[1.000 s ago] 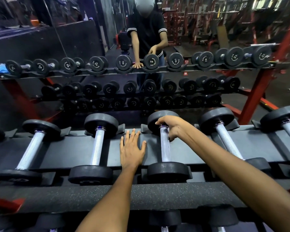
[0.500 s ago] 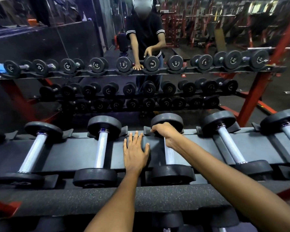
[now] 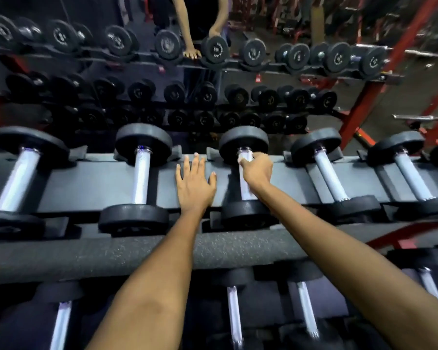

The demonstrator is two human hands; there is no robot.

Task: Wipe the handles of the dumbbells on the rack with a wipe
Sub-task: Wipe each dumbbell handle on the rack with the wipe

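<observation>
Several black dumbbells with silver handles lie in a row on the dark rack shelf [image 3: 86, 183]. My right hand [image 3: 257, 170] grips the far part of the handle of the middle dumbbell [image 3: 245, 192], fingers curled round it just below the far weight head. No wipe shows clearly under the fingers. To the left of that dumbbell, my left hand [image 3: 195, 183] lies flat on the shelf with its fingers spread and holds nothing.
Neighbouring dumbbells lie left [image 3: 142, 178] and right [image 3: 330, 175] of my hands. A grey padded rail [image 3: 111, 253] runs along the shelf front, with more dumbbells [image 3: 234, 314] on the shelf below. A mirror [image 3: 213, 51] behind reflects the rack and my arms. The red frame [image 3: 369, 97] rises at right.
My view has tilted down and closer to the rack. My right hand has slid slightly toward me along the handle, baring its far end. My left hand has stayed flat on the shelf.
</observation>
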